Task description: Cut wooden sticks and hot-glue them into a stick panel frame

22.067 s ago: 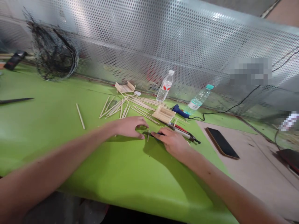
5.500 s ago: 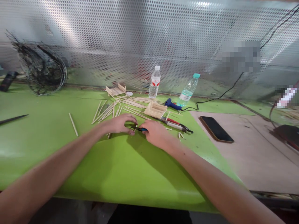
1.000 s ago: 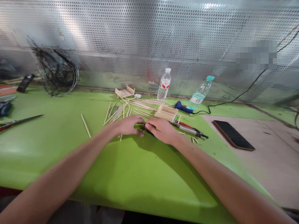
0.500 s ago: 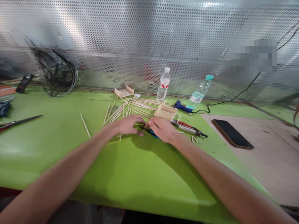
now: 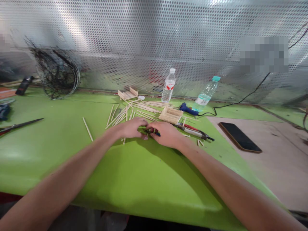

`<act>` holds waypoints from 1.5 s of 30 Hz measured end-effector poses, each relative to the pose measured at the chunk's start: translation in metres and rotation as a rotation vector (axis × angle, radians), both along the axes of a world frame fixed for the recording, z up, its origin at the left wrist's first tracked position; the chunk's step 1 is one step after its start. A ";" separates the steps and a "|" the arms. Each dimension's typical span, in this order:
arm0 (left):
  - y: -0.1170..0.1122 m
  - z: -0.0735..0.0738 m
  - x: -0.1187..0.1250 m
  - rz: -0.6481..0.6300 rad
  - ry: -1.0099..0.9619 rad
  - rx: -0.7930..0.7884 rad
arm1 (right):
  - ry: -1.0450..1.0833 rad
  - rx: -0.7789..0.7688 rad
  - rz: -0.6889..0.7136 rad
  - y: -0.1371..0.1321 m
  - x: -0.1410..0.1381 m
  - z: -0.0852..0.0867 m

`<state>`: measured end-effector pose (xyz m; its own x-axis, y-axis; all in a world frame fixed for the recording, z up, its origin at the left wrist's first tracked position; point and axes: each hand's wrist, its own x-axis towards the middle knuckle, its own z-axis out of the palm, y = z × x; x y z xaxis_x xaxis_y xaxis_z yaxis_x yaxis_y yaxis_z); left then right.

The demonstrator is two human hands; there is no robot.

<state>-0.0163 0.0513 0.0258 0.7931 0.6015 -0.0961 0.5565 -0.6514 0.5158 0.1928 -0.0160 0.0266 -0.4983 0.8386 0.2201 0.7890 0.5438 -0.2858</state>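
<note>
My left hand (image 5: pixel 131 129) rests on the green table (image 5: pixel 134 179), fingers curled and pinched on a thin wooden stick that I can barely see. My right hand (image 5: pixel 168 134) lies just to its right, closed round a small cutter with blue handles (image 5: pixel 155 133) whose tip meets the left fingertips. A scatter of thin wooden sticks (image 5: pixel 125 113) lies just beyond both hands. A small box built of sticks (image 5: pixel 171 115) stands behind my right hand.
Two plastic water bottles (image 5: pixel 168 85) (image 5: pixel 206 94) stand at the back by a perforated metal wall. A blue glue gun (image 5: pixel 187 109), pliers and pens (image 5: pixel 194 132), a black phone (image 5: pixel 239 141), a stick frame (image 5: pixel 128 94), a wire bundle (image 5: pixel 56 74) and scissors (image 5: pixel 20 124) lie around.
Over the last second my right hand has shifted slightly on the cutter, with the blue handle now showing at the fingertips. Both hands stay in the same spot.
</note>
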 end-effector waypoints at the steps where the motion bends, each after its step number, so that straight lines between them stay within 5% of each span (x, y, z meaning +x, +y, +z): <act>1: 0.000 0.000 0.000 -0.005 -0.004 0.000 | -0.006 0.001 0.004 0.000 0.000 0.000; 45: 0.002 0.002 0.000 -0.001 0.046 -0.054 | -0.079 0.033 0.084 0.002 -0.006 0.000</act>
